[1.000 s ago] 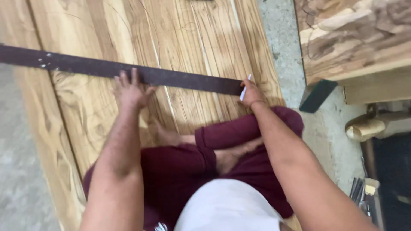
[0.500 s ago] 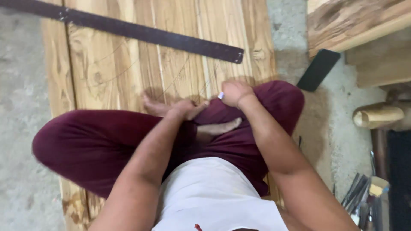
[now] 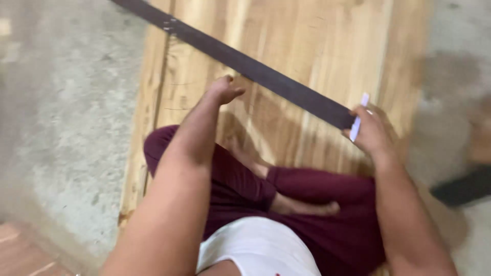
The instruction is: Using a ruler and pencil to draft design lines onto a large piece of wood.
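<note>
Pressing dark straightedge (image 3: 255,71) — hands on wooden board (image 3: 327,46)

hidden, cropped and blurred areas

the dark metal strip (image 3: 255,69) runs off the top edge; its near end is covered by the right hand (image 3: 371,133). the small white object (image 3: 359,120) in that hand is blurred, its kind indeterminate. the left hand (image 3: 223,90) shows motion blur, so contact with the strip is unclear. the dark object (image 3: 463,186) at the right edge is cropped.
</note>
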